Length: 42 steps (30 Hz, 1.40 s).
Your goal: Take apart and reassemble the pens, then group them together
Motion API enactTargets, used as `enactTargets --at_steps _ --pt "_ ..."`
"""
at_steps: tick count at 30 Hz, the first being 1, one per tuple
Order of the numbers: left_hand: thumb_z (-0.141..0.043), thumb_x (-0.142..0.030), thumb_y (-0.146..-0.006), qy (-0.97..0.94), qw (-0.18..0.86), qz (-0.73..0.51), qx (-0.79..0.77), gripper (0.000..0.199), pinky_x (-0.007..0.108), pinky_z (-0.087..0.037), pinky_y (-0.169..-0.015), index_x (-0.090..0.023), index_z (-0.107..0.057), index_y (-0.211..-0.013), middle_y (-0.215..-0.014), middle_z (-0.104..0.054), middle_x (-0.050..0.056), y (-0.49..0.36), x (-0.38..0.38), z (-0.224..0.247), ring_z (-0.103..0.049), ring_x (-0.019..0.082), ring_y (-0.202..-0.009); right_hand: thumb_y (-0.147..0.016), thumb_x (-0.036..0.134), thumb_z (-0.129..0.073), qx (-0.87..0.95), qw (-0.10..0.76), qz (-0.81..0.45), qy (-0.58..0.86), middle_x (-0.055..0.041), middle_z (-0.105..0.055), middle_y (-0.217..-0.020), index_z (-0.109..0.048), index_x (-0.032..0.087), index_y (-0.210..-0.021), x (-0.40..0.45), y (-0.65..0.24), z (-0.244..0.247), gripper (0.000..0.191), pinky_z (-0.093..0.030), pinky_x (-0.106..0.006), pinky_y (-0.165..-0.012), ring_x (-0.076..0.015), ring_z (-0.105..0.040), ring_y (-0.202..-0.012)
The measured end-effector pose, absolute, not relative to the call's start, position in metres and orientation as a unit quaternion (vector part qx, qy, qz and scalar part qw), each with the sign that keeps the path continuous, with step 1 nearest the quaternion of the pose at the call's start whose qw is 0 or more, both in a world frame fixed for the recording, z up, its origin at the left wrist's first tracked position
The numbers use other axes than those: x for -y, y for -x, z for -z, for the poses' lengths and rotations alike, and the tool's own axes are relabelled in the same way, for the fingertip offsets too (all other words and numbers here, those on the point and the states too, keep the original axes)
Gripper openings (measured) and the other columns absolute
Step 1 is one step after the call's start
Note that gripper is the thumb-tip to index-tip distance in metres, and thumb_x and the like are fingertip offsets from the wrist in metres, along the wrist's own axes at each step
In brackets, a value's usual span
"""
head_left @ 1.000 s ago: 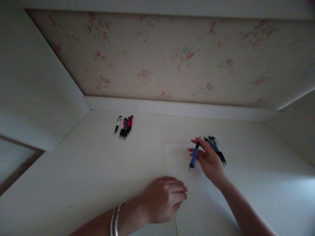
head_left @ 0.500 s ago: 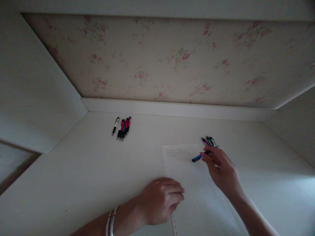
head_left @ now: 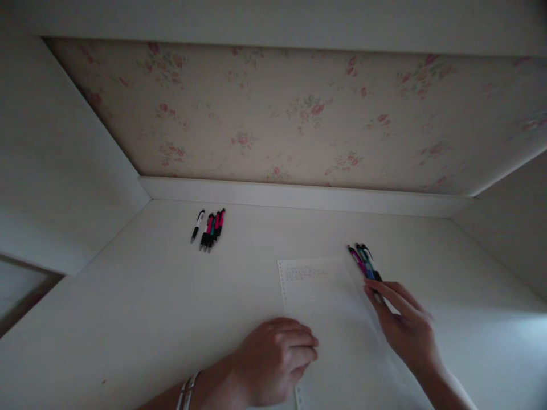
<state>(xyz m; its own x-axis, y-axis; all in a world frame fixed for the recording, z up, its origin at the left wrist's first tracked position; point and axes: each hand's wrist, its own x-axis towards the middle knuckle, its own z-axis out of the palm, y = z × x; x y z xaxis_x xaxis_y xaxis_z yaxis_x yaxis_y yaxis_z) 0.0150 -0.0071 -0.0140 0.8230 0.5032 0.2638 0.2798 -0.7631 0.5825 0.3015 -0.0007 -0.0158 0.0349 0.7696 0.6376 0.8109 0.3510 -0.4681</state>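
My left hand (head_left: 277,356) rests on the left edge of a loose-leaf sheet (head_left: 329,330), its fingers curled in and pressed together; nothing shows in it. My right hand (head_left: 404,319) is at the sheet's upper right, thumb and fingers pinched on a blue pen (head_left: 370,274), most of which the fingers and neighbouring pens hide. Right beside those fingertips lie a purple pen (head_left: 355,257) and two other pens, one of them a white-and-black pen (head_left: 370,259). Several lines of faint handwriting (head_left: 303,270) run across the top of the sheet.
A group of pink, teal and black pens (head_left: 212,230) lies at the back left of the white desk (head_left: 171,307), with a white-and-black pen (head_left: 197,226) beside it. A ledge (head_left: 299,199) and a flower-patterned back panel (head_left: 256,114) bound the desk behind; side panels rise left and right.
My right hand has moved right and toward me, taking the blue pen from above the sheet to the pens at the right. My left hand stays on the sheet. The view has shifted slightly.
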Motion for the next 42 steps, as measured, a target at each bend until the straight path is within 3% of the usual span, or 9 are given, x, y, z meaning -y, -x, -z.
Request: enactTargets --at_steps 6,10,13,24,29,31,33,38,42 --pt "-0.053 -0.016 -0.095 -0.917 0.265 -0.211 -0.210 0.020 0.027 -0.048 -0.100 -0.018 -0.070 -0.106 -0.112 -0.074 0.003 -0.014 0.006 0.015 -0.066 0.017 -0.105 -0.095 0.032 -0.058 0.716 0.313 0.195 0.593 -0.0085 -0.075 -0.095 -0.074 0.021 -0.096 -0.005 -0.307 0.026 0.019 -0.047 -0.038 -0.073 -0.0237 -0.068 -0.080" --pt "-0.053 -0.016 -0.095 -0.917 0.261 -0.212 -0.213 0.021 0.027 -0.048 -0.101 -0.018 -0.070 -0.108 -0.114 -0.074 0.002 -0.014 0.007 0.013 -0.066 0.017 -0.105 -0.100 0.042 -0.044 0.704 0.198 0.213 0.648 -0.0089 -0.074 -0.101 -0.077 0.025 -0.097 -0.004 -0.305 0.024 0.037 -0.042 -0.039 -0.069 -0.0274 -0.065 -0.084" --pt "-0.053 -0.016 -0.095 -0.917 0.257 -0.213 -0.216 0.021 0.027 -0.048 -0.100 -0.018 -0.070 -0.108 -0.113 -0.074 0.001 -0.015 0.007 0.013 -0.066 0.016 -0.104 -0.100 0.045 -0.040 0.696 0.161 0.205 0.669 -0.0086 -0.072 -0.106 -0.078 0.028 -0.098 -0.002 -0.303 0.024 0.042 -0.043 -0.039 -0.070 -0.0283 -0.062 -0.088" --pt "-0.052 -0.016 -0.095 -0.907 0.235 -0.258 -0.237 0.022 0.026 -0.049 -0.100 -0.019 -0.069 -0.108 -0.111 -0.074 0.003 -0.010 0.008 0.003 -0.066 0.016 -0.107 -0.098 0.037 -0.049 0.752 0.255 0.133 0.593 -0.0087 -0.070 -0.090 -0.076 0.021 -0.088 0.000 -0.290 0.041 0.033 -0.048 -0.036 -0.074 -0.0226 -0.063 -0.078" --pt "-0.044 -0.028 -0.100 -0.798 0.172 -0.302 -0.491 0.026 0.029 -0.053 -0.089 -0.021 -0.068 -0.106 -0.107 -0.073 0.005 0.035 -0.045 -0.021 -0.068 0.018 -0.095 -0.097 0.036 -0.052 0.714 0.323 0.060 0.619 -0.0097 -0.068 -0.090 -0.074 0.019 -0.090 -0.001 -0.292 0.042 0.029 -0.053 -0.035 -0.073 -0.0226 -0.065 -0.080" --pt "-0.046 -0.036 -0.097 -0.706 0.120 -0.262 -0.647 0.028 0.028 -0.054 -0.079 -0.020 -0.065 -0.109 -0.105 -0.073 0.005 0.066 -0.083 -0.028 -0.069 0.019 -0.085 -0.097 0.036 -0.052 0.702 0.336 0.031 0.627 -0.0091 -0.068 -0.089 -0.073 0.019 -0.090 -0.002 -0.292 0.040 0.028 -0.053 -0.034 -0.070 -0.0226 -0.066 -0.080" --pt "-0.043 -0.036 -0.096 -0.635 0.064 -0.204 -0.743 0.032 0.031 -0.052 -0.083 -0.019 -0.061 -0.115 -0.111 -0.071 0.008 0.100 -0.118 -0.031 -0.068 0.023 -0.093 -0.097 0.037 -0.052 0.691 0.350 0.010 0.632 -0.0086 -0.068 -0.087 -0.073 0.020 -0.089 -0.003 -0.292 0.038 0.028 -0.053 -0.032 -0.064 -0.0223 -0.066 -0.079" --pt "-0.046 -0.048 -0.091 -0.601 0.057 -0.107 -0.790 0.045 0.042 -0.050 -0.079 -0.010 -0.061 -0.111 -0.110 -0.069 0.020 0.160 -0.163 -0.025 -0.067 0.036 -0.098 -0.096 0.038 -0.053 0.680 0.365 -0.004 0.636 -0.0084 -0.069 -0.086 -0.073 0.021 -0.088 -0.006 -0.293 0.040 0.028 -0.053 -0.029 -0.058 -0.0208 -0.067 -0.075" --pt "-0.045 -0.052 -0.090 -0.631 0.062 -0.038 -0.772 0.047 0.041 -0.048 -0.080 -0.011 -0.062 -0.107 -0.117 -0.065 0.022 0.171 -0.164 -0.014 -0.067 0.037 -0.099 -0.097 0.038 -0.051 0.683 0.360 -0.002 0.635 -0.0084 -0.069 -0.085 -0.073 0.020 -0.087 -0.005 -0.292 0.040 0.030 -0.053 -0.029 -0.061 -0.0209 -0.067 -0.076"
